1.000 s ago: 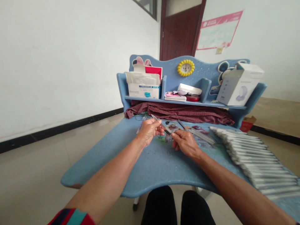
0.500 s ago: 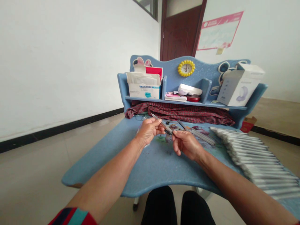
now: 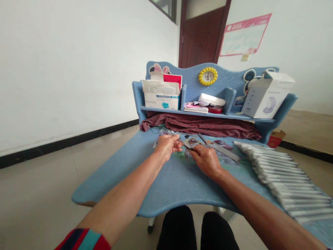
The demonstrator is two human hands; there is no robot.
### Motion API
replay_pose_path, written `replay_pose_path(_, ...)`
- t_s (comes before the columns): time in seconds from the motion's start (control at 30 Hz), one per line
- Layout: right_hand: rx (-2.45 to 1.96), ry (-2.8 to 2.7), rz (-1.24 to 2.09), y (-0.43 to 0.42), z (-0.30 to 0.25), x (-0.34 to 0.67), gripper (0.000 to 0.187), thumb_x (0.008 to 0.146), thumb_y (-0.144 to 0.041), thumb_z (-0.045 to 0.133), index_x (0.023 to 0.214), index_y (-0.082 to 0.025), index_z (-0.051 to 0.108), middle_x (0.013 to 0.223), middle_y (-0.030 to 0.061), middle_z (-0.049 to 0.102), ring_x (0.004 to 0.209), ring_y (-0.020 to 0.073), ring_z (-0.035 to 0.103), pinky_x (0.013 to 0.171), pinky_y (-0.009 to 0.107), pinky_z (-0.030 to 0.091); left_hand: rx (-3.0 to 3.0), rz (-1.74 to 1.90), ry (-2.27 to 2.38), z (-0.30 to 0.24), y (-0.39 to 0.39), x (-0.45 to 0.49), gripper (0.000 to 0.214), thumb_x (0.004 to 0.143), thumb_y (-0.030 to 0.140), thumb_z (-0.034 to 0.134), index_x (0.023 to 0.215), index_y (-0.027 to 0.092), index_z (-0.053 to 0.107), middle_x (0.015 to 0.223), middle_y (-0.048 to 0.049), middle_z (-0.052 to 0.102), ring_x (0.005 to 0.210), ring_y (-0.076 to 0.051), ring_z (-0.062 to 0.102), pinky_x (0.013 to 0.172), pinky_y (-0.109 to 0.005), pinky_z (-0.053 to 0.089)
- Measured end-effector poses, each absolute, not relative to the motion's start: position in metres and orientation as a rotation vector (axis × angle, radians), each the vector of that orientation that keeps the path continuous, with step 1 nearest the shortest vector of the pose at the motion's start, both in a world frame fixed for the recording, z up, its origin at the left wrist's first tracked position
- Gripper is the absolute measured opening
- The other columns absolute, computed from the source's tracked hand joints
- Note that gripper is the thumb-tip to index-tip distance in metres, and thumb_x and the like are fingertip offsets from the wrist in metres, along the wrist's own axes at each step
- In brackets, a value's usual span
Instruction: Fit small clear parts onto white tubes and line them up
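Observation:
A slim pen point(image 3: 186, 144) with a clear barrel and a dark end is stretched between my two hands above the blue desk point(image 3: 177, 187). My left hand point(image 3: 168, 144) is closed on its far, pale end, thumb over fingers. The dark near end is pinched by my right hand point(image 3: 206, 158), whose curled fingers hide part of it. Just beyond my right hand, several clear tubes point(image 3: 225, 152) lie on the desk with a dark thin stick point(image 3: 204, 139) beside them. Small black pieces point(image 3: 186, 136) lie behind the pen.
A large row of white pens point(image 3: 283, 180) covers the desk's right side. Folded red checked cloth point(image 3: 200, 125) lies under the shelf. On the shelf stand a mask box point(image 3: 161, 100), a yellow-rimmed clock point(image 3: 207, 76) above, and a white carton point(image 3: 267, 95).
My right hand has turned over, its back now facing up, while keeping its grip on the pen's dark end. The left hand has tilted slightly and the pen lies lower.

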State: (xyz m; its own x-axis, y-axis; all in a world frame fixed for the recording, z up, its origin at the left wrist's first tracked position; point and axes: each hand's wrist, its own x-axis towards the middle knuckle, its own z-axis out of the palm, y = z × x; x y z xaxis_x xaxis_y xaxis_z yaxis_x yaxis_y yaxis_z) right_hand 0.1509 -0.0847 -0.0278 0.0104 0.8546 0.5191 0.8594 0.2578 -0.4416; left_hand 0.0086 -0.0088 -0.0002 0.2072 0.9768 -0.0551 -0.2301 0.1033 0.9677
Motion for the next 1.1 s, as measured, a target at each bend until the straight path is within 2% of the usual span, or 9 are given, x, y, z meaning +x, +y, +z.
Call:
replay_pose_path(0.17, -1.797, -1.912, -0.159, -0.086, -0.028, 0.150, 0.023, 0.081, -0.035, 0.043, 0.082, -0.022, 0.062, 0.066, 0.0056, 0.064, 0.061, 0.0187, 0.058, 0.054, 0.026, 0.033, 0.991, 1.143, 0.983, 0.000, -0.005, 0.006, 0.016, 0.074, 0.018, 0.058, 0.062, 0.011, 0.050, 0.050, -0.0046, 0.058, 0.037, -0.009, 0.050, 0.041, -0.025, 0.048)
replay_pose_path(0.4, -1.965, -2.037, -0.026, -0.073, -0.023, 0.159, 0.020, 0.076, -0.035, 0.048, 0.073, -0.023, 0.064, 0.072, 0.0072, 0.065, 0.066, 0.0209, 0.058, 0.051, 0.026, 0.031, 0.871, 1.219, 0.951, 0.002, 0.005, -0.003, 0.014, 0.075, 0.018, 0.056, 0.064, 0.013, 0.048, 0.049, -0.0031, 0.057, 0.038, -0.009, 0.050, 0.043, -0.025, 0.049)
replay_pose_path(0.6, -1.965, -2.148, 0.053, -0.062, -0.021, 0.160, 0.015, 0.071, -0.031, 0.053, 0.064, -0.021, 0.062, 0.065, 0.0063, 0.062, 0.060, 0.0182, 0.055, 0.049, 0.026, 0.030, 0.829, 1.247, 0.903, 0.003, 0.008, -0.008, 0.012, 0.076, 0.017, 0.053, 0.067, 0.012, 0.048, 0.049, -0.0032, 0.057, 0.038, -0.008, 0.050, 0.043, -0.024, 0.048)
replay_pose_path(0.8, -1.875, -2.137, 0.251, -0.047, -0.007, 0.165, 0.014, 0.070, -0.028, 0.057, 0.059, -0.020, 0.061, 0.045, 0.0008, 0.054, 0.047, 0.0134, 0.051, 0.047, 0.024, 0.033, 0.783, 1.260, 0.872, 0.004, 0.010, -0.010, 0.012, 0.076, 0.016, 0.053, 0.067, 0.013, 0.047, 0.049, -0.0029, 0.057, 0.037, -0.008, 0.049, 0.042, -0.024, 0.048)
replay_pose_path(0.87, -1.928, -2.148, 0.089, -0.034, 0.000, 0.163, 0.016, 0.074, -0.029, 0.053, 0.068, -0.020, 0.065, 0.055, 0.0025, 0.060, 0.055, 0.0148, 0.056, 0.052, 0.023, 0.037, 0.757, 1.273, 0.861, 0.005, 0.012, -0.012, 0.011, 0.076, 0.015, 0.053, 0.067, 0.012, 0.047, 0.048, -0.0031, 0.056, 0.037, -0.009, 0.049, 0.042, -0.025, 0.048)
replay_pose_path(0.93, -2.026, -2.161, -0.121, -0.017, 0.004, 0.160, 0.020, 0.076, -0.030, 0.049, 0.083, -0.023, 0.067, 0.074, 0.0045, 0.066, 0.070, 0.0176, 0.060, 0.058, 0.024, 0.040, 0.730, 1.303, 0.852, 0.007, 0.013, -0.013, 0.011, 0.075, 0.014, 0.053, 0.066, 0.012, 0.047, 0.048, -0.0028, 0.056, 0.037, -0.010, 0.049, 0.041, -0.025, 0.048)
replay_pose_path(1.0, -2.093, -2.168, -0.252, 0.001, 0.004, 0.157, 0.025, 0.078, -0.028, 0.046, 0.096, -0.026, 0.064, 0.089, 0.0058, 0.066, 0.083, 0.0203, 0.060, 0.066, 0.026, 0.042, 0.712, 1.334, 0.843, 0.008, 0.014, -0.015, 0.011, 0.074, 0.014, 0.053, 0.066, 0.012, 0.047, 0.047, -0.0026, 0.056, 0.036, -0.010, 0.049, 0.041, -0.025, 0.048)
replay_pose_path(1.1, -2.104, -2.203, -0.290, 0.025, -0.003, 0.153, 0.030, 0.078, -0.023, 0.044, 0.101, -0.027, 0.063, 0.096, 0.0077, 0.065, 0.090, 0.0224, 0.059, 0.072, 0.030, 0.043, 0.711, 1.347, 0.842, 0.008, 0.015, -0.017, 0.012, 0.075, 0.014, 0.053, 0.064, 0.012, 0.047, 0.047, -0.0029, 0.056, 0.036, -0.009, 0.049, 0.041, -0.025, 0.048)
